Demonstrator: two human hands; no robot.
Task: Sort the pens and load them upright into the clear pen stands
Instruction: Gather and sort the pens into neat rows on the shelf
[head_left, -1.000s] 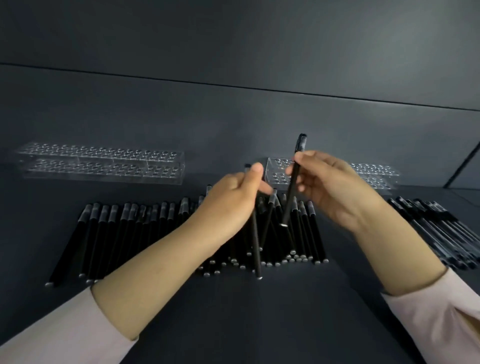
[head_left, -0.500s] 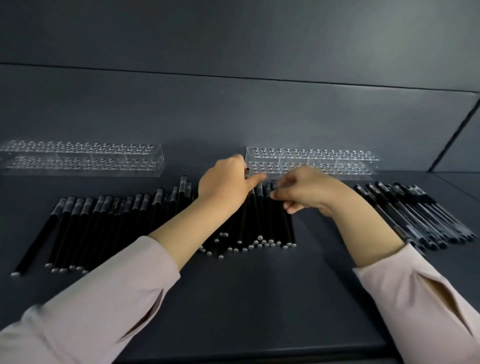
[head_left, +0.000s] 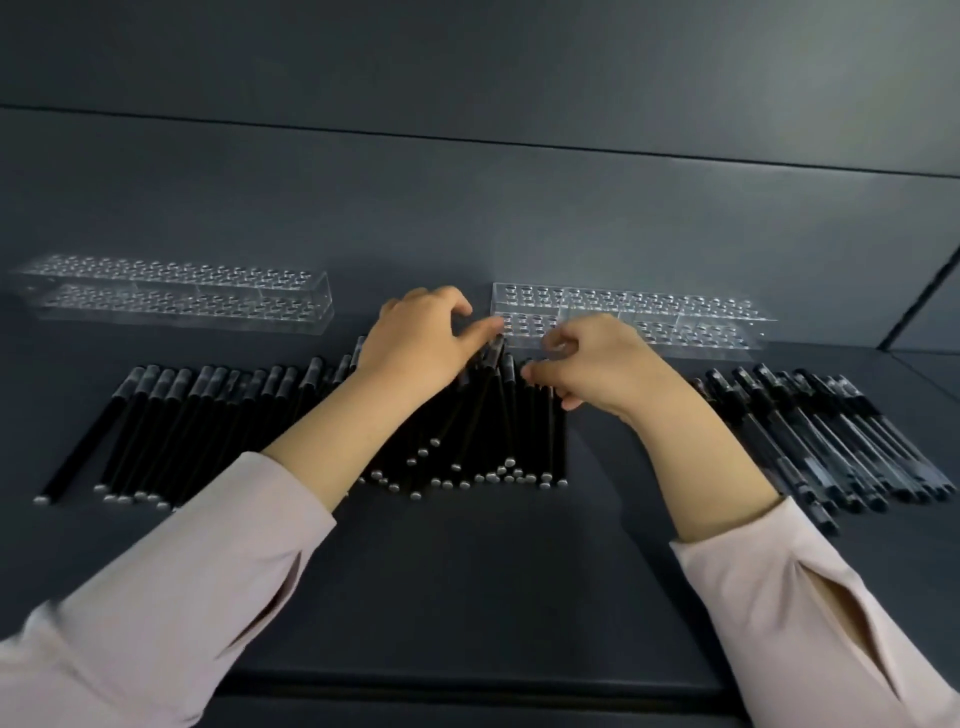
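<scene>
Many black pens (head_left: 488, 441) lie in a heap at the table's middle, silver ends toward me. My left hand (head_left: 421, 343) grips a bunch of them near their caps, and these fan out below it. My right hand (head_left: 597, 364) is beside it on the right. Its curled fingertips pinch at the cap of a pen in the heap, and that grip is partly hidden. A clear pen stand (head_left: 182, 299) sits at the back left and a second clear stand (head_left: 691, 317) at the back right. No pens stand in either.
A flat row of black pens (head_left: 182, 415) lies to the left of the heap. Pens with clear barrels (head_left: 831, 441) lie in a group at the right. A dark wall rises behind the stands. The table's front edge (head_left: 467, 693) runs close to me.
One second ago my right hand held a single pen upright above the heap. It has come down to the pens' caps, and both hands now sit low and close together over the heap.
</scene>
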